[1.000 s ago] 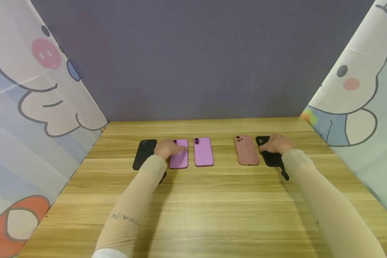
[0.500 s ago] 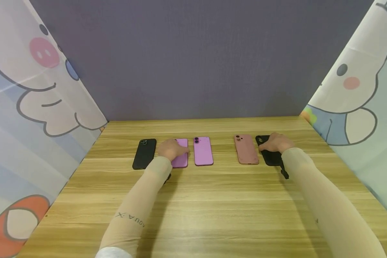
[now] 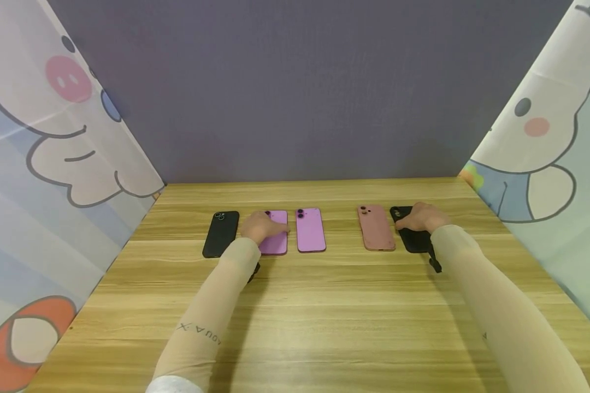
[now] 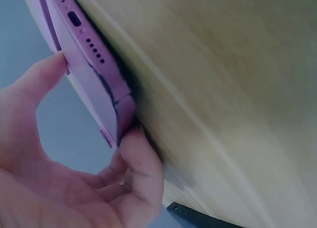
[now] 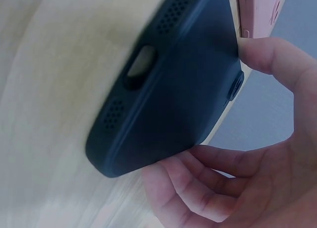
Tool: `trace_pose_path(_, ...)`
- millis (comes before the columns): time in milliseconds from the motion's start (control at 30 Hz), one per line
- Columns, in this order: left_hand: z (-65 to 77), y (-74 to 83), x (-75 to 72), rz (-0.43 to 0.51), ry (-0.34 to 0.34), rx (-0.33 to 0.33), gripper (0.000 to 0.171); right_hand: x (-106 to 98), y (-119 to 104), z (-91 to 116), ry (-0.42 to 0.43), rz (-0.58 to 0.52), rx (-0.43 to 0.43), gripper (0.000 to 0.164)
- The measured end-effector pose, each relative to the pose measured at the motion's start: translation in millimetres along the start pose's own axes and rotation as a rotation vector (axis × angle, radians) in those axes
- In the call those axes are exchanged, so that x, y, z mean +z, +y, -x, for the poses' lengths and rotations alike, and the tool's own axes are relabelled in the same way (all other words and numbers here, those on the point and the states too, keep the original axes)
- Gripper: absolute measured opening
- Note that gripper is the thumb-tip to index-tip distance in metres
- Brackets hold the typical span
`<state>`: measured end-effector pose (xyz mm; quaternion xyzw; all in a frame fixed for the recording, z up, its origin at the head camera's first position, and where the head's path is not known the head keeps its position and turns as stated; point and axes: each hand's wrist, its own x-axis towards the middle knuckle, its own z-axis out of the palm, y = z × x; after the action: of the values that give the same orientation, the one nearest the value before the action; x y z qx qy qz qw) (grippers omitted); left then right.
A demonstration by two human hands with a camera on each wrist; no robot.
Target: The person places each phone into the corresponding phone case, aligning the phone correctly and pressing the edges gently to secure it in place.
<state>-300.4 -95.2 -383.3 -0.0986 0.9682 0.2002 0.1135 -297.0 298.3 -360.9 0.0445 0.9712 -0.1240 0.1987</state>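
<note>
My left hand [image 3: 258, 226] grips a purple phone [image 3: 275, 243] by its two long sides. In the left wrist view, my thumb touches one edge of this phone [image 4: 91, 74] and my fingers curl at the other; its charging port faces the camera. My right hand [image 3: 424, 218] holds a black phone case [image 3: 413, 241] across its width, back side up. The right wrist view shows wood through the port opening of that case [image 5: 183, 84], with thumb and fingers on opposite edges. Parts of both held things are hidden under the hands.
A second purple phone [image 3: 311, 230] lies right of the left hand. Beside the right hand's case lies a pink phone [image 3: 376, 228]. A black phone or case [image 3: 220, 234] lies at the far left. The wooden table [image 3: 324, 316] meets a grey panel [image 3: 305, 93] behind.
My left hand has shifted a little to the right, and its thumb now lies at the purple phone's right edge. The right hand stays on the black phone case.
</note>
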Motion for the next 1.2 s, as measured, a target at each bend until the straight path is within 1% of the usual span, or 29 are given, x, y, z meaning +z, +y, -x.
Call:
trace_pose_path(167, -2.4, -4.2, -3.1, 0.048, -0.042, 0.034, 0.094, 0.0, 1.1, 0.0, 0.001, 0.000, 0.002, 0.088)
trace_pose_path(267, -2.9, -6.0, -4.9, 0.085, -0.062, 0.040, 0.093, 0.2, 1.2, -0.3, 0.010, 0.003, 0.000, 0.087)
trace_pose_path(500, -8.2, -11.4, -6.8, 0.220, -0.103, 0.028, 0.080, 1.0, 1.8, -1.1, 0.018, 0.010, 0.002, 0.085)
trace_pose_path(667, -13.3, -16.7, -7.3, 0.325, -0.138, 0.002, 0.065, 1.4, 1.4, -0.8, 0.017, 0.012, -0.004, 0.085)
trace_pose_path(767, -15.1, -20.1, -7.8, 0.425, -0.174, -0.022, 0.058, 1.0, 1.1, -0.4, 0.016, 0.012, -0.002, 0.084)
trace_pose_path(833, -15.2, -22.2, -8.6, 0.496, -0.200, -0.036, 0.056, 0.9, 1.1, -0.4, 0.018, 0.011, -0.001, 0.084)
trace_pose_path(900, -14.5, -24.3, -9.8, 0.543, -0.215, -0.046, 0.056, 0.9, 1.3, -0.2, 0.021, 0.013, 0.000, 0.083)
trace_pose_path(1067, -12.6, -28.2, -13.1, 0.608, -0.245, -0.044, 0.053, 1.7, 1.6, 0.5, 0.025, 0.020, 0.000, 0.082)
trace_pose_path(1200, -13.8, -32.2, -15.0, 0.654, -0.265, -0.036, 0.047, 2.9, -0.1, 1.4, 0.033, 0.027, -0.002, 0.082)
